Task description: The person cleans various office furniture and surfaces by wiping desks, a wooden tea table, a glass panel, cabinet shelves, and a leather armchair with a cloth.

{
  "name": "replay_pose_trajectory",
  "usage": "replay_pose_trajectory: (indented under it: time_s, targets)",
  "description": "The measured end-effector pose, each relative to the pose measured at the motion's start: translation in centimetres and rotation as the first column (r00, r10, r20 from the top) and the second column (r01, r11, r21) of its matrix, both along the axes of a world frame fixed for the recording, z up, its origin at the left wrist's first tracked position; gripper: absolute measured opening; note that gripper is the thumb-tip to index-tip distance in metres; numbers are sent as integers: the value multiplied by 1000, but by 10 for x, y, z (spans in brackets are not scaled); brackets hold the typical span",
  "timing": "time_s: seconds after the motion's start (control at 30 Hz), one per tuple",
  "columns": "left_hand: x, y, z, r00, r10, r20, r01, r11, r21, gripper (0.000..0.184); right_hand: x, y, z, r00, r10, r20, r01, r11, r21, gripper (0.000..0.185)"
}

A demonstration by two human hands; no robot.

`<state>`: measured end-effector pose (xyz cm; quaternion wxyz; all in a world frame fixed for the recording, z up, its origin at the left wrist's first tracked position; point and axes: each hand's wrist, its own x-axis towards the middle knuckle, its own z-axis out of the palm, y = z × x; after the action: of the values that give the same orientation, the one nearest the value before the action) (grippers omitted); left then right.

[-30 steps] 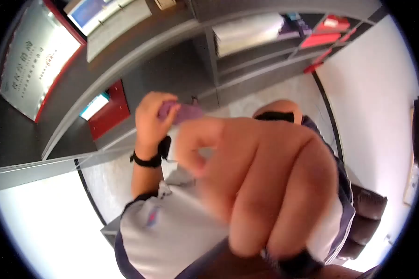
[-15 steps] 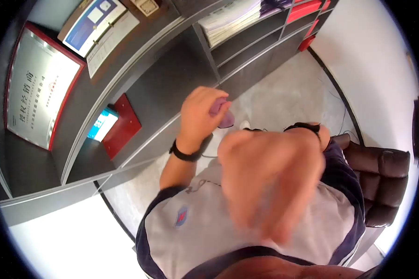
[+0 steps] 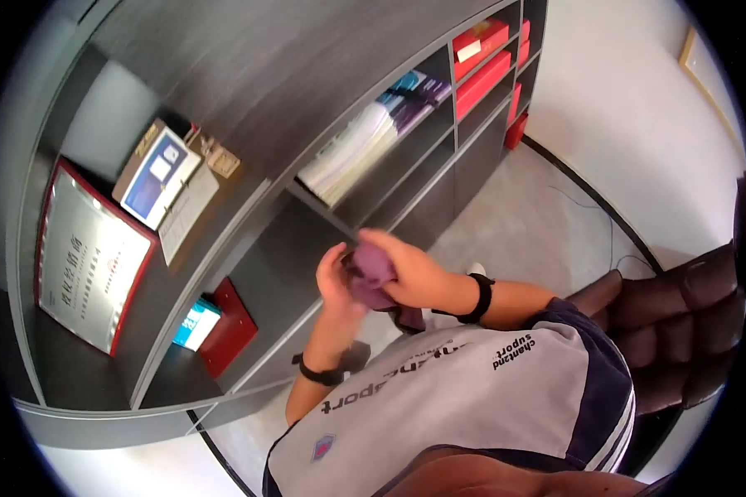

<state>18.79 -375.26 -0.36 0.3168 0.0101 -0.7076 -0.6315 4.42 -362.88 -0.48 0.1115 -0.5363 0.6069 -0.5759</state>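
A bunched purple cloth (image 3: 375,263) is between my two hands, in front of the grey shirt. My left hand (image 3: 338,286) curls round its left side, with a dark band and a watch on the wrist. On the other side, my right hand (image 3: 408,269) is closed on the cloth, its fingers over the top; a black band circles that wrist. Part of the cloth hangs below the fingers. The palms are partly hidden.
A dark shelf unit (image 3: 265,273) curves across the left and top, holding a framed certificate (image 3: 95,257), a red folder (image 3: 228,327), stacked papers (image 3: 352,153) and red boxes (image 3: 482,83). A brown leather chair (image 3: 671,323) stands at the right by the white wall.
My right hand has moved away from close to the camera and now grips the purple cloth beside my left hand. The view has shifted, showing more of the shelves.
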Motion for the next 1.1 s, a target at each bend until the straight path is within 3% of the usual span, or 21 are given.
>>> replay_pose_trajectory:
  time_s: [0.03, 0.1, 0.17, 0.23, 0.3, 0.37, 0.43, 0.47, 0.5, 0.53, 0.63, 0.73, 0.77, 0.9, 0.97, 1.03, 1.1]
  targets:
    - [-5, 1, 10, 983, 164, 86, -120, 916, -383, 71, -18, 2, -8, 994, -75, 75, 73, 997, 29, 78]
    - [-22, -5, 29, 891, 453, 27, -262, 563, -784, 83, -71, 2, -21, 948, -232, 217, 253, 965, -74, 66]
    - [-41, -17, 37, 778, 625, -69, -420, 434, -797, 77, -136, 13, -15, 854, -400, 333, 422, 906, 6, 61]
    - [-70, -34, 47, 628, 760, -168, -592, 326, -737, 82, -209, 22, -17, 814, -483, 322, 528, 847, -64, 56]
    - [-99, -45, 64, 499, 852, -155, -718, 307, -625, 84, -285, 26, -37, 799, -520, 303, 584, 791, -183, 50]
    - [-128, -66, 73, 381, 906, -186, -790, 215, -575, 89, -329, 44, -6, 641, -767, -4, 727, 609, -318, 49]
    - [-156, -83, 77, 330, 918, -219, -832, 174, -527, 95, -369, 48, 12, 719, -680, 146, 689, 667, -285, 54]
    - [-168, -93, 73, 283, 911, -301, -839, 83, -538, 100, -385, 48, 19, 723, -670, 169, 688, 678, -258, 54]
    - [-174, -103, 63, 144, 928, -342, -808, -89, -582, 104, -395, 45, 34, 729, -657, 190, 684, 693, -229, 55]
    - [-175, -104, 63, 136, 937, -321, -810, -82, -581, 106, -409, 35, 38, 706, -699, 110, 694, 653, -302, 54]
    - [-182, -97, 71, 124, 956, -266, -817, -54, -574, 108, -429, -6, 61, 736, -664, 134, 651, 640, -408, 55]
    - [-172, -109, 63, 149, 941, -305, -802, -65, -594, 109, -421, -57, 70, 719, -654, -235, 479, 712, -513, 63]
    - [-166, -115, 59, 151, 938, -312, -773, -85, -629, 109, -409, -71, 63, 641, -715, -279, 566, 686, -458, 63]
    - [-157, -126, 47, 149, 906, -396, -663, -206, -720, 108, -363, -67, 70, 719, -575, -389, 459, 814, -356, 60]
    - [-157, -116, 49, 165, 916, -366, -664, -171, -728, 106, -341, -64, 60, 739, -483, -470, 398, 876, -274, 59]
    - [-153, -92, 56, 216, 940, -262, -694, -41, -719, 97, -325, -58, 54, 833, -305, -462, 224, 949, -223, 60]
    - [-141, -70, 50, 260, 938, -230, -681, 9, -732, 81, -310, -52, 44, 948, -155, -278, 126, 985, -120, 63]
